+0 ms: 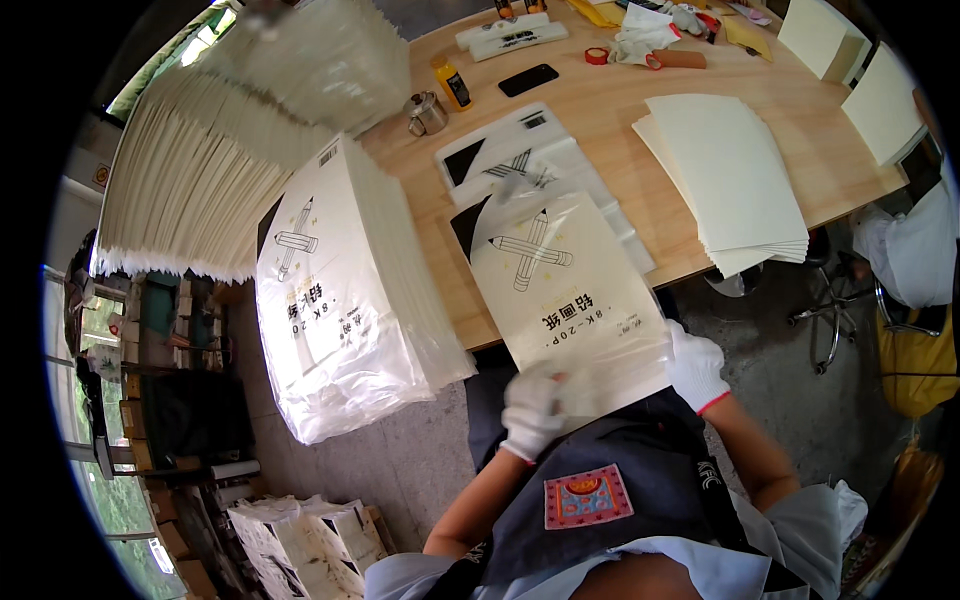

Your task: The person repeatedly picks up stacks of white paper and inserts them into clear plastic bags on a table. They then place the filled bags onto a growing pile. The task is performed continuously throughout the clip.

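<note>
A clear plastic bag of white drawing paper (585,290), printed with crossed pencils, lies tilted over the table's near edge toward my lap. At its lower left corner is my left hand (535,412) in a white glove; motion smears its fingers, so their grip does not show. My right hand (697,368), also gloved, grips the packet's lower right edge, with some fingers hidden behind it. Beneath the packet's far end lie flat printed bags (520,150). A tall stack of filled paper packets (330,290) stands just left of my hands.
Loose white sheets (730,180) lie fanned at the right of the wooden table (610,85). Piled packets (190,170) fill the left side. Farther back are a metal cup (426,114), a yellow bottle (452,82), a phone (528,79) and a tape roll (596,56).
</note>
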Tool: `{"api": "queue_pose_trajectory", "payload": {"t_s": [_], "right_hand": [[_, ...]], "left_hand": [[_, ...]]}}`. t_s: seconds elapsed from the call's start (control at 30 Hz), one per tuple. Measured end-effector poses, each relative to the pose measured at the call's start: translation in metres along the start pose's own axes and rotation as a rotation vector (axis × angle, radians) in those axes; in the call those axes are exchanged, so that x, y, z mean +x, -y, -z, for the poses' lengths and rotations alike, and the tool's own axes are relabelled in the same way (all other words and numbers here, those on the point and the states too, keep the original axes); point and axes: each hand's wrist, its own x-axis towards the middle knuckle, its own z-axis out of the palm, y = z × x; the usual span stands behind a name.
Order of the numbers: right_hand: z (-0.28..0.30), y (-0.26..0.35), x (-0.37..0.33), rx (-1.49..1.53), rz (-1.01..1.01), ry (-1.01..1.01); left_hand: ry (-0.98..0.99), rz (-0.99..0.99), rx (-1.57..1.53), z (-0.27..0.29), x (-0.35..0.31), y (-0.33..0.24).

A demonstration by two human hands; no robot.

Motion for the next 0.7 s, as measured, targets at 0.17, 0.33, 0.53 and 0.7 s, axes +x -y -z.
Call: {"api": "queue_pose_trajectory", "payload": {"t_s": [0.17,0.33,0.53,0.7], "right_hand": [[0.025,0.006,-0.028,0.085,0.203,0.094],[0.043,0.004,-0.083,-0.191,0.321,0.564],[0.019,0.007,-0.057,-0.045,0.569,0.291],[0.03,-0.008,-0.012,-0.016,0.308,-0.026]], "left_hand": [[-0.103,0.448,-0.114,0.052,-0.036,-0.002],[0.194,0.495,-0.52,0.095,-0.066,-0.055],[0.146,0.53,-0.464,0.059,-0.049,-0.03],[-0.144,0.538,-0.088,0.039,-0.009,0.001]]}}
